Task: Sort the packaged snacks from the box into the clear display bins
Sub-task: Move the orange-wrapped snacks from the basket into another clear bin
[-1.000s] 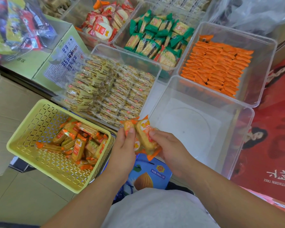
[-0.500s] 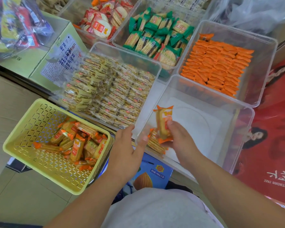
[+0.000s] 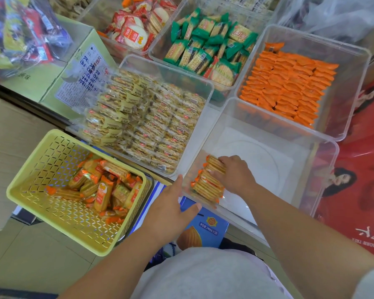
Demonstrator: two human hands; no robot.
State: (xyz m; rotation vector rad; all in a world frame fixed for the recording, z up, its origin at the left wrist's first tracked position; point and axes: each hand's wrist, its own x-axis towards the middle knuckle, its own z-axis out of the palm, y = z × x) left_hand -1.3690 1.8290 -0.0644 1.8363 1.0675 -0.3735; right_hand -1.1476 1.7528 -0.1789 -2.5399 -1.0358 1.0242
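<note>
A yellow perforated basket (image 3: 30,197) at the lower left holds several orange-wrapped cracker packs (image 3: 102,190). To its right stands a large clear bin (image 3: 257,165) with a bare white floor. Two orange cracker packs (image 3: 205,186) lie stacked on edge in its near-left corner. My right hand (image 3: 233,173) reaches into the bin and grips the farther pack (image 3: 213,164) with curled fingers. My left hand (image 3: 173,210) hovers open just outside the bin's near-left corner, holding nothing.
Other clear bins hold pale yellow packs (image 3: 143,117), green packs (image 3: 205,46), neat orange packs (image 3: 289,83) and red-white rice crackers (image 3: 134,29). A blue drink carton (image 3: 205,227) lies under my left hand. A green cardboard box (image 3: 58,83) stands at left, a red poster (image 3: 358,190) at right.
Both hands held the packs together above the bin's edge. My left hand let go and drew back. My right hand carried the packs down into the bin's near-left corner.
</note>
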